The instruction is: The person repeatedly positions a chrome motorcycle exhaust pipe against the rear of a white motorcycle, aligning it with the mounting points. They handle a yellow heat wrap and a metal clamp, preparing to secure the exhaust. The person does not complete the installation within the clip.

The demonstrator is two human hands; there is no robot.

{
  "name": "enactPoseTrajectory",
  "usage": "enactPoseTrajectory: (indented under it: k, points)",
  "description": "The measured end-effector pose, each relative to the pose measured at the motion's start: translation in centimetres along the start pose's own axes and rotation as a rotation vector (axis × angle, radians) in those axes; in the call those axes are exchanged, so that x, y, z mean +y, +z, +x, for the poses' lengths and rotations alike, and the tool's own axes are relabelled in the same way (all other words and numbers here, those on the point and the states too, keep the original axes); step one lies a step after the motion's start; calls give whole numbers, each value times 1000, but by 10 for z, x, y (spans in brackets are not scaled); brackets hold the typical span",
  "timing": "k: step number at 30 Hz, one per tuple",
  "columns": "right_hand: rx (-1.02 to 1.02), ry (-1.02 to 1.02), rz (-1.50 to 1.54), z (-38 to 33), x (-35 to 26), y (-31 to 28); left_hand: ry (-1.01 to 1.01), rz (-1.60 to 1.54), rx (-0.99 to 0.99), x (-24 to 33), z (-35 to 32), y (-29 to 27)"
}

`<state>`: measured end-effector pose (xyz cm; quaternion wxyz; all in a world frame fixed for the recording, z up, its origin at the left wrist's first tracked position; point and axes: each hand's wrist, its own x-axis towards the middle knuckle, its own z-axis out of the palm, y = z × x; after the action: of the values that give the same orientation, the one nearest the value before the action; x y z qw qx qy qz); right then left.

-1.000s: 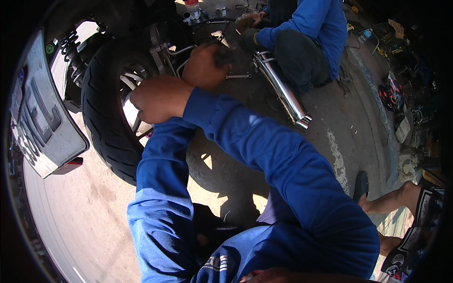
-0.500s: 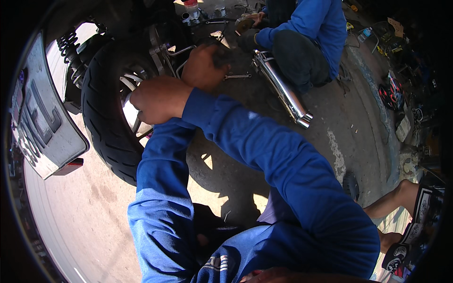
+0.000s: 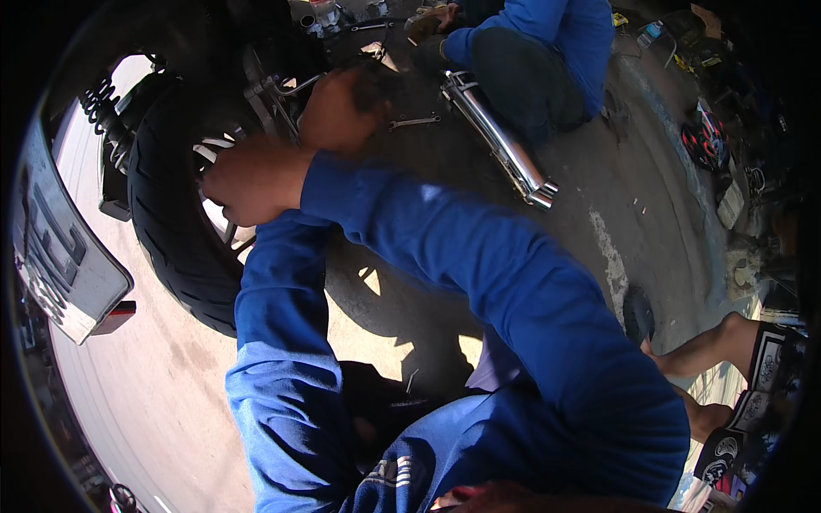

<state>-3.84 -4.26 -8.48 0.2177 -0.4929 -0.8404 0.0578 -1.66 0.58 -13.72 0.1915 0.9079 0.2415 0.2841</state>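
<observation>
My arms are crossed in blue sleeves, the right one passing over the left. My right hand (image 3: pixel 256 181), slightly blurred, is curled closed beside the spokes of a motorcycle rear wheel with a black tyre (image 3: pixel 174 201); whatever its fingers grip is hidden. Farther off, my left hand (image 3: pixel 338 113) is closed in shadow near the metal swingarm parts (image 3: pixel 272 96). Its fingers look dark and blurred, and I cannot make out what they hold. On the floor to its right lies a combination wrench (image 3: pixel 415 123).
A chrome exhaust silencer (image 3: pixel 500 141) rests on the floor before a crouching co-worker in a blue sleeve (image 3: pixel 539 38). The bike's licence plate (image 3: pixel 73 248) juts in at left. At the lower right is another person's bare leg (image 3: pixel 705 349). Assorted items line the right side.
The whole scene has shifted a little left and up in the picture. My right hand has moved slightly left relative to the wheel. My left hand stays near the swingarm.
</observation>
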Motion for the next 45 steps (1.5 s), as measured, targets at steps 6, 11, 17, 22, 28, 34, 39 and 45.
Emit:
enactPoseTrajectory:
  k: [6, 11, 17, 22, 28, 34, 39, 45]
  points:
    - [704, -585, 81, -37, 54, -17, -93, -121, -95, -12, 5, -4]
    - [572, -286, 174, -127, 130, -25, -76, -288, -198, -7, 12, -11]
    - [-261, 147, 12, -244, 145, 94, -95, -224, -198, 3, 11, -14]
    - [-1097, 304, -167, -334, 141, 194, -57, -96, -125, 0, 11, -11]
    - [-952, 196, -179, -375, 145, 230, -235, -156, -117, 11, 8, -4]
    - [-841, 409, 182, -276, 144, 187, 48, 307, 292, 23, -6, -2]
    - [-592, 143, 425, -164, 129, 58, 239, 302, 222, 49, -25, -23]
    - [-479, 406, 767, -146, 134, -78, 62, 122, -145, 63, -57, -46]
